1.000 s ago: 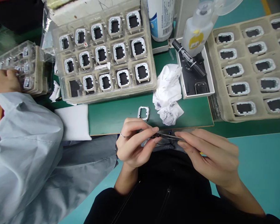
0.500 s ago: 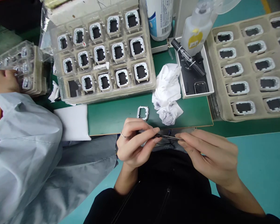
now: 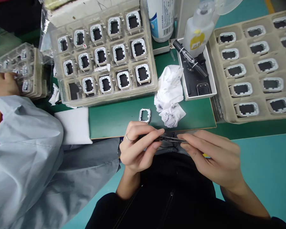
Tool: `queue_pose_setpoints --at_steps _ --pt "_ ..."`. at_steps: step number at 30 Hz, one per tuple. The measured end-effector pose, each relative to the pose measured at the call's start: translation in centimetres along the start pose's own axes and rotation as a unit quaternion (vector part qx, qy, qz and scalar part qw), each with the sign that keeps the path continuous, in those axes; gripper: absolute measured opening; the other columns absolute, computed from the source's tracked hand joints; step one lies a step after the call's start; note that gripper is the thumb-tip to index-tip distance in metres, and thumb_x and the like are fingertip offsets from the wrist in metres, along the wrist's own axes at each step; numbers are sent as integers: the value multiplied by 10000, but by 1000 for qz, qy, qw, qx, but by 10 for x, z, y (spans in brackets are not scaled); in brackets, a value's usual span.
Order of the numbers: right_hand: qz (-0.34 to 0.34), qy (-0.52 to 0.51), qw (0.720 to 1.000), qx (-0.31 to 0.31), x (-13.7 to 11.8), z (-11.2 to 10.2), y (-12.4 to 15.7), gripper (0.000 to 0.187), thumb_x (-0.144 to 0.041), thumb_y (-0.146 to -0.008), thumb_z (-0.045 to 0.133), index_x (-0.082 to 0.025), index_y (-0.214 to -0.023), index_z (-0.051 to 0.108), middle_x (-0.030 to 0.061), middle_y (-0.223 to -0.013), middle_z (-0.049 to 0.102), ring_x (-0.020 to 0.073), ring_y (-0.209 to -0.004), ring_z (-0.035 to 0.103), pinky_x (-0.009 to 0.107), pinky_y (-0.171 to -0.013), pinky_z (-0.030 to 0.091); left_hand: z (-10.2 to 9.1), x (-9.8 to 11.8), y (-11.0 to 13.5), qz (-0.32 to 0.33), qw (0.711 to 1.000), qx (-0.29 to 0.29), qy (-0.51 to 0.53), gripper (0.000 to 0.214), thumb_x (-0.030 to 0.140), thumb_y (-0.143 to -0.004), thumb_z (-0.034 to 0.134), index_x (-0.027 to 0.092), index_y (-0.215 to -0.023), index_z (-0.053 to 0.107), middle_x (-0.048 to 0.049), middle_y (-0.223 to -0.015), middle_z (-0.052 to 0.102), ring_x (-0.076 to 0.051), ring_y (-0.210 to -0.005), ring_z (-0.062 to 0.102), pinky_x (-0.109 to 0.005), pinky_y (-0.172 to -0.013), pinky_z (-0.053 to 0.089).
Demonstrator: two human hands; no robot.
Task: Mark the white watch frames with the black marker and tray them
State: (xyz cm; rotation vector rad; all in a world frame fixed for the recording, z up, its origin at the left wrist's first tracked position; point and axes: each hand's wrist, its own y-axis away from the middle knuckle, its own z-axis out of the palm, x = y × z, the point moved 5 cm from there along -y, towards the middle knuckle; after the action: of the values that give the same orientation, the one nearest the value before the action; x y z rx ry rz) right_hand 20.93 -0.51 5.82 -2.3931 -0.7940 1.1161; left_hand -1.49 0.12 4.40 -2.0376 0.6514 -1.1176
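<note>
Holding: tweezers [image 3: 171, 139], a thin dark pair lying level between both hands, low and just off the near edge of the green mat [image 3: 119, 119].
Left hand [image 3: 139, 148]: closed, thumb and forefinger pinched on the tweezers' left end; a ring shows on one finger (whether anything small sits at the tip cannot be told).
Right hand [image 3: 212, 159]: closed too, fingertips pressed together on the tweezers' right end, palm turned inward.
Loose frame [image 3: 145, 115]: one small pale square frame lying flat on the mat, just beyond the left hand and not touched by it.
Crumpled tissue [image 3: 169, 93]: white with grey smudges, just right of the loose frame.
Clear tray [image 3: 154, 79]: at the mat's far side, pockets filled with similar frames.
Cardboard tray [image 3: 219, 105]: on the right, more frames in rows.
White box [image 3: 213, 86]: between the two trays, with a black marker [image 3: 189, 58] lying across it.
Co-worker: a grey-blue sleeve [image 3: 26, 152] fills the left side; that person's hand [image 3: 2, 85] rests on another tray there.
</note>
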Motion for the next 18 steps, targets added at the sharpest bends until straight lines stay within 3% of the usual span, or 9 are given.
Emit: queue_pose_setpoints --at_steps 7,11,18 --pt "-1 3 1000 9 2 0 -1 196 -66 -1098 789 -211 -1230 792 1 -921 843 131 -751 785 264 -682 653 1 0 -1 -4 1000 -9 -8 233 299 -1176 727 231 -1341 877 -64 -1012 811 -244 -892 738 -409 -763 619" --pt "-4 0 1000 15 3 1 0 216 -47 -1086 799 -205 -1232 784 -2 -921 834 135 -769 798 262 -705 665 2 0 -1 -1 1000 -12 1 231 272 -1167 735 194 -1328 881 -74 -1022 809 -243 -904 740 -408 -786 617" --pt "2 1 1000 5 3 1 2 170 -66 -1100 798 -156 -1244 804 27 -956 831 108 -773 731 244 -707 595 3 -3 -2 -8 999 -19 33 257 251 -1162 736 157 -1350 883 -89 -1036 809 -241 -921 735 -400 -799 619"
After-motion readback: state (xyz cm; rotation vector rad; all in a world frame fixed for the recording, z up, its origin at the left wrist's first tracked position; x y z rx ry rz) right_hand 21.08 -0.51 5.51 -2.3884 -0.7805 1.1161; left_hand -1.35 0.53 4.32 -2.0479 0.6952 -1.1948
